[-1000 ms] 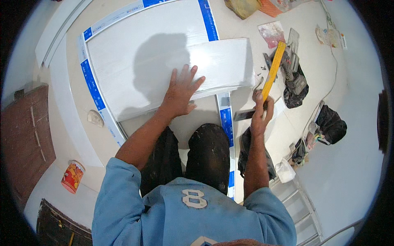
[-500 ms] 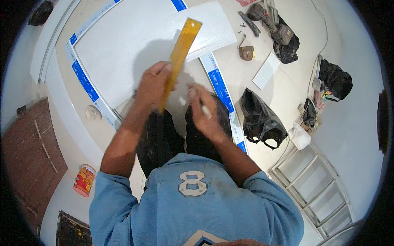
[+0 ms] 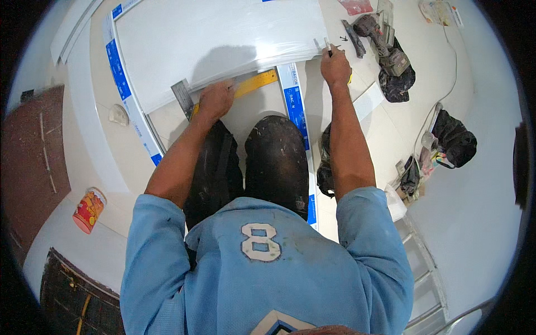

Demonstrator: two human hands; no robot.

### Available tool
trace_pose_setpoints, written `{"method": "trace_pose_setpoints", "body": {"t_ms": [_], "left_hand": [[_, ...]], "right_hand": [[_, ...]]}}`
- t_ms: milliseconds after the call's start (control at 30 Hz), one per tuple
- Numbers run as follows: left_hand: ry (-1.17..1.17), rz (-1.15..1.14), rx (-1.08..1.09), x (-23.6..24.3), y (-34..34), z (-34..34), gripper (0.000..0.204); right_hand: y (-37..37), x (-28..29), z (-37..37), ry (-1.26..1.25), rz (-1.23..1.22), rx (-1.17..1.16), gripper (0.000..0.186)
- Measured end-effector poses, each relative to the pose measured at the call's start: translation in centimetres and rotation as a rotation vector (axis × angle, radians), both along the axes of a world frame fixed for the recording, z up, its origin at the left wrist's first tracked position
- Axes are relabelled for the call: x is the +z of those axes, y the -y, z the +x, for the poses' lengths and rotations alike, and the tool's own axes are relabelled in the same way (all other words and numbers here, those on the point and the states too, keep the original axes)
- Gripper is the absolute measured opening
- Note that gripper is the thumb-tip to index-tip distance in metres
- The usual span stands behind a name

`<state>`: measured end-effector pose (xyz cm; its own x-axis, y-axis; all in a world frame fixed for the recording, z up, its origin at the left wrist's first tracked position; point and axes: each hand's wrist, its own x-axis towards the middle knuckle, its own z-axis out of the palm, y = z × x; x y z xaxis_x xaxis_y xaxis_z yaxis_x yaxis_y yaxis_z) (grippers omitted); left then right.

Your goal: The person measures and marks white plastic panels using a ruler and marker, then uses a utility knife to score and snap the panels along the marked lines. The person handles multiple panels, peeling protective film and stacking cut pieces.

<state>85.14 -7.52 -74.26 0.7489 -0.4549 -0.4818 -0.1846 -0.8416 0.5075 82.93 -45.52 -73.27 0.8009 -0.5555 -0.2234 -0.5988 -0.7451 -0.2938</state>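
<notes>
My left hand (image 3: 216,100) is closed on a try square, whose yellow blade (image 3: 258,82) reaches right to the frame's side bar and whose grey stock (image 3: 182,98) shows left of the hand. The square lies along the near edge of a white panel (image 3: 251,28) with a film-like sheen. Past the panel's right edge, my right hand (image 3: 336,68) grips a slim pen (image 3: 328,47), its tip end up by the panel's corner. A white frame with blue protective tape (image 3: 292,100) runs around the panel, and my knees are inside it.
Right of the frame lie a dusty power tool (image 3: 385,42), a white strip (image 3: 368,101) and a black bag (image 3: 325,162), partly behind my right arm. Farther right are another black bag (image 3: 453,138), a cable and a ladder (image 3: 427,262). A red-yellow bucket (image 3: 89,211) stands at left.
My left hand has lowered the square from a raised, upright tilt to lie across by the panel's near edge. My right hand has moved out to the far right with the pen.
</notes>
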Motion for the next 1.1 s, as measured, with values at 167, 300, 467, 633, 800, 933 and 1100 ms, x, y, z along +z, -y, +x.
{"method": "trace_pose_setpoints", "body": {"t_ms": [167,300,467,633,800,933,1100], "left_hand": [[-0.013,-0.013,-0.003,-0.4,0.6,-0.1,0.037],[0.015,-0.049,-0.016,-0.8,0.8,-0.1,0.037],[0.078,-0.085,0.002,-1.1,1.5,-0.2,0.037],[0.016,-0.063,0.065,-1.5,1.6,-0.1,0.036],[0.158,-0.121,0.025,-1.7,1.4,-0.3,0.031],[0.186,-0.099,-0.008,-1.3,1.7,0.3,0.028],[0.131,-0.058,0.009,-0.1,2.2,0.8,0.027]], "right_hand": [[1.1,-0.2,1.1,-0.076,0.013,0.009,0.042],[1.1,-0.7,1.1,-0.068,-0.04,0.038,0.042],[0.5,-0.4,0.9,-0.009,-0.077,0.055,0.038],[0.6,0.0,1.1,-0.021,-0.049,0.067,0.038],[0.4,-0.4,0.9,0.019,-0.05,0.048,0.038],[0.1,-0.1,0.9,0.024,-0.045,0.029,0.036],[-0.2,0.7,1.2,-0.01,-0.036,0.032,0.031]]}}
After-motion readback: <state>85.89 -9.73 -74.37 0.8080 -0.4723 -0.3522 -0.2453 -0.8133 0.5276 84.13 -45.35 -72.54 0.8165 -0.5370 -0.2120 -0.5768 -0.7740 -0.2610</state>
